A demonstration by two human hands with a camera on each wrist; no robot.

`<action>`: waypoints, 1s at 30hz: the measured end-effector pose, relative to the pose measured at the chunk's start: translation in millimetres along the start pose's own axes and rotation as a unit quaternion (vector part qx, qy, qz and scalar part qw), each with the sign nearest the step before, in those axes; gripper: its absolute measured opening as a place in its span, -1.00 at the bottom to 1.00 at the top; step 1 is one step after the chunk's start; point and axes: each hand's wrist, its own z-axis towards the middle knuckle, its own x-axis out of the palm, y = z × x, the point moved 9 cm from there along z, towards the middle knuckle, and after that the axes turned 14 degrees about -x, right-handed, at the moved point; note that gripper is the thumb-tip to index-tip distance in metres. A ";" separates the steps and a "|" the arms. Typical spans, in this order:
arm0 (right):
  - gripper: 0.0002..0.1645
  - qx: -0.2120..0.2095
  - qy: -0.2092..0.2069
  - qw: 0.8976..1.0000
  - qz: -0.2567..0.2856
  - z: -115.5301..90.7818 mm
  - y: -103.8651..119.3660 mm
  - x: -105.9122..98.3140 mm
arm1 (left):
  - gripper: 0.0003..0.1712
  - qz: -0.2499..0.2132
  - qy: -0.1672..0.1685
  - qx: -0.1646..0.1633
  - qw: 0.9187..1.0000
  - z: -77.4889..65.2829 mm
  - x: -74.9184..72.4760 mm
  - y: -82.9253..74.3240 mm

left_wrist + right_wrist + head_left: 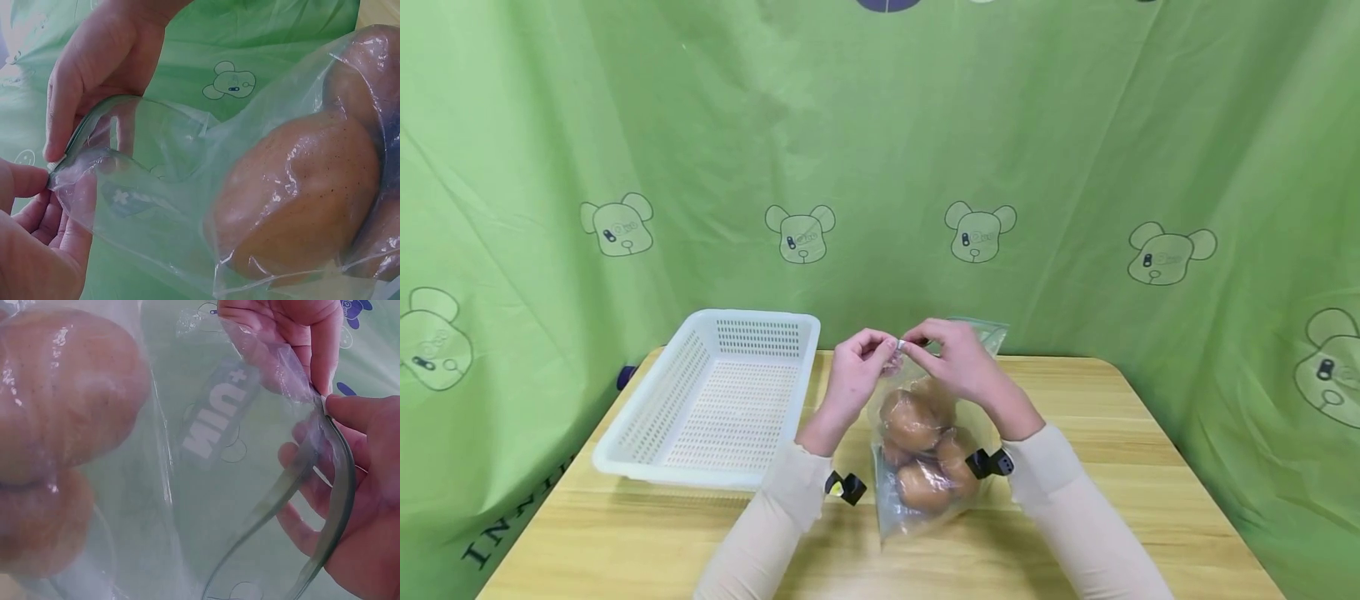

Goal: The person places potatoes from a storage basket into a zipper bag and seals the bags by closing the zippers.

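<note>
A clear zip bag point(889, 508) with several brown potatoes point(913, 421) in it stands on the table, its mouth toward the back. My left hand point(856, 371) pinches one end of the mouth between thumb and forefinger. At that same end, thumb and fingers of my right hand point(958, 354) pinch the zip strip point(342, 487), where a small white slider point(323, 405) shows between the fingertips. Beyond the pinch, the two strips bow apart, so the mouth gapes. Some right-hand fingers show through the plastic in the right wrist view.
Left of the bag, a white perforated plastic basket point(700, 477) sits on the wooden table point(1112, 467). A green curtain point(880, 125) with bear-head prints hangs close behind the table and along both sides.
</note>
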 end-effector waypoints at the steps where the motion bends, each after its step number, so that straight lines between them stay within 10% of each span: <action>1: -0.88 0.001 0.002 1.000 0.003 -0.3 -0.5 0.8 | -0.81 0.001 0.002 0.001 1.000 -0.1 0.4 0.2; 30: -0.86 0.008 0.049 0.999 -0.004 -3.2 -2.4 9.9 | -0.77 0.099 -0.024 0.015 0.995 -2.0 -8.8 -2.5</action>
